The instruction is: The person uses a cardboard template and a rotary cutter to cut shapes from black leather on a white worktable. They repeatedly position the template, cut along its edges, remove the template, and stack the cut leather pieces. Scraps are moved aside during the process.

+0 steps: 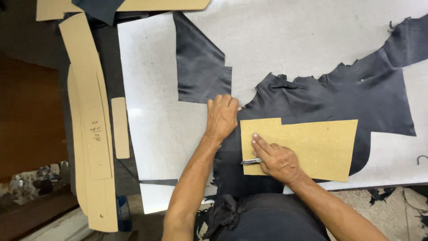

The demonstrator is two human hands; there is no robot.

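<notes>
In the head view, much is cut off or hard to read: the black leather hide (347, 96) runs out of frame at the upper right, its near edge disappears under the person's dark clothing at six o'clock, and the part beneath the cardboard pattern (307, 147) is covered. The knife (251, 161) shows only as a short metal piece sticking out toward nine o'clock from the right hand (276, 158); its blade tip cannot be made out against the dark leather. The right hand lies on the pattern's lower left corner, fingers curled around the knife with the index finger stretched along toward eleven o'clock. The left hand (221, 117) rests at eleven o'clock from the right one, just beside the pattern's top left corner, fingers spread and pressed flat where the hide's edge meets the white cutting board (151, 116). The pattern lies flat on the hide, extending toward three o'clock from both hands. A separate cut leather piece (198, 67) lies at twelve o'clock from the left hand. Long cardboard templates (89, 125) lie well apart at nine o'clock, their handwriting too small to read.
</notes>
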